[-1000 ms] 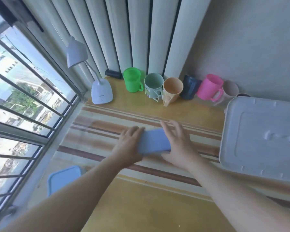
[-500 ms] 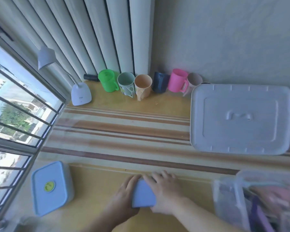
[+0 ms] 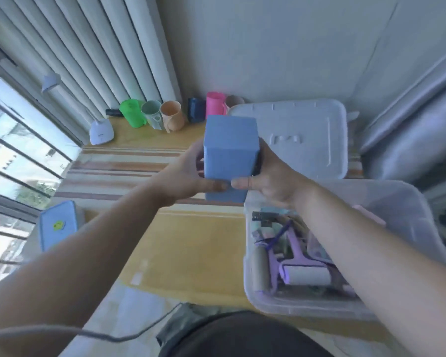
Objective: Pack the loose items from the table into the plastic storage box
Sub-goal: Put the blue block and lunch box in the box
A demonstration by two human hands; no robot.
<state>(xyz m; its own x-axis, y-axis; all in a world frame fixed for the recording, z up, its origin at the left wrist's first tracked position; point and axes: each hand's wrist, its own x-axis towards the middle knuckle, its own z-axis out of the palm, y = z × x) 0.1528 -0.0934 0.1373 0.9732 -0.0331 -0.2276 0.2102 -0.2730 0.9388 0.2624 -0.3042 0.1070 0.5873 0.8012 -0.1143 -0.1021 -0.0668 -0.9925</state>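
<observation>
A blue rectangular box (image 3: 229, 153) is held in the air above the table, upright, between both hands. My left hand (image 3: 188, 173) grips its left side and my right hand (image 3: 271, 176) grips its right side, thumbs on the near face. It hangs just beyond the far left corner of the clear plastic storage box (image 3: 402, 202), which stands open at the lower right and holds a lint roller (image 3: 304, 275), a purple handle and other small items. My right forearm crosses over the storage box.
The storage box's white lid (image 3: 307, 140) lies flat behind it. A row of coloured cups (image 3: 170, 117) lines the back wall, with a white desk lamp (image 3: 101, 130) at the left. A light blue lidded container (image 3: 58, 225) sits by the window. A grey cable runs along the near edge.
Both hands have lifted the blue box off the table and carried it up and rightward toward the storage box. The camera view has tipped down, showing the open storage box.
</observation>
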